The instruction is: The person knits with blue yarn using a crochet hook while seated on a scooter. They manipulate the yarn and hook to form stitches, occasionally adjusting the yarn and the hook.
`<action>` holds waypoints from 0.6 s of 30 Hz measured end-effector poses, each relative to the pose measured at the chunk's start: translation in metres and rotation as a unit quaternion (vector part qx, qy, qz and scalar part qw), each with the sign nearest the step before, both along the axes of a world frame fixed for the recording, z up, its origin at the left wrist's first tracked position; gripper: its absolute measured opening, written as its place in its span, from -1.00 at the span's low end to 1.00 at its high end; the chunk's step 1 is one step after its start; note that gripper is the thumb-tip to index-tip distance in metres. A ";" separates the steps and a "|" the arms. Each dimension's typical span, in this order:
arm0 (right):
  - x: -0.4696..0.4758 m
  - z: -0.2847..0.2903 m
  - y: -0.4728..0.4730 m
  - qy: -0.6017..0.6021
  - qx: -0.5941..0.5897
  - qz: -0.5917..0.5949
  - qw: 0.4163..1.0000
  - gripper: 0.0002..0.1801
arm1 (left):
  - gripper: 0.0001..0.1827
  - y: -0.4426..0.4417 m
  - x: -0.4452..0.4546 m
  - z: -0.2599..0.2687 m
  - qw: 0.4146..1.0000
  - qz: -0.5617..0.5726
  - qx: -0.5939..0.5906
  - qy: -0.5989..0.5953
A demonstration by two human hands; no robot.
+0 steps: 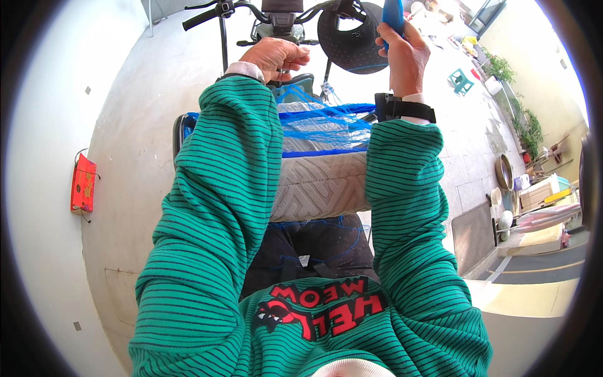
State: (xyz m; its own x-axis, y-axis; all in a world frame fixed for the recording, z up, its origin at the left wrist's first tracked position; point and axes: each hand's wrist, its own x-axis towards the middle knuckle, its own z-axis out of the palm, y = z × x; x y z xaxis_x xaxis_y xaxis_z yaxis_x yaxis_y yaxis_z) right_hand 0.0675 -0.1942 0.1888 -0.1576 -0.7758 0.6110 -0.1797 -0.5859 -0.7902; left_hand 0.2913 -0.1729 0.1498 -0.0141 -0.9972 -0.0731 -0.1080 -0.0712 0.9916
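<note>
My right hand (407, 56), raised at the upper right, grips a flat blue tool (393, 21), perhaps a netting shuttle, whose far end leaves the picture. A thin blue line runs from near it across the black sun visor (351, 47). At the upper middle, my left hand (278, 56) is half curled with its fingertips close together; whether it pinches a thread cannot be told. Below both hands, blue netting (330, 125) and blue bands (325, 153) stretch across a patterned, fabric-covered seat or cushion (320, 181). Loose blue thread lies over my dark trousers.
Handlebars (200, 20) of a parked electric bike or trike stand ahead, with the visor hanging there. A green plastic stool (460, 82) stands at right. Farther right are plants (532, 132), a round basin (503, 172) and a mesh panel (473, 238). A red box (84, 184) is at left.
</note>
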 end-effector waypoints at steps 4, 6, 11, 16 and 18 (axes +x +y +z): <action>-0.006 -0.008 0.001 0.132 -0.006 -0.016 0.991 -0.53 | -0.79 -0.004 0.002 -0.001 0.989 0.003 0.039 0.142; -0.010 -0.014 0.001 0.184 0.017 -0.019 0.983 -0.53 | -0.79 -0.006 0.002 -0.002 0.980 0.026 0.051 0.188; -0.006 -0.024 -0.002 0.410 -0.041 -0.010 0.911 -0.55 | -0.79 -0.010 0.010 -0.002 0.964 0.036 0.074 0.252; -0.003 -0.023 0.008 0.410 0.079 -0.016 0.908 -0.64 | -0.82 -0.012 0.012 -0.001 0.968 0.086 0.087 0.220; -0.002 -0.021 0.010 0.446 0.098 -0.027 0.889 -0.65 | -0.81 -0.011 0.013 -0.001 0.977 0.103 0.057 0.178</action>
State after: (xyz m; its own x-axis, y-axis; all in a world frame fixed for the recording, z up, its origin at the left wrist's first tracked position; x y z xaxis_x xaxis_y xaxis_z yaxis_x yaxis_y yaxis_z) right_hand 0.0659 -0.1838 0.1681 0.2817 -0.8875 0.3646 -0.8100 -0.4236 -0.4054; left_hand 0.3043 -0.1834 0.1488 0.1409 -0.9671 -0.2116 0.2697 -0.1682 0.9481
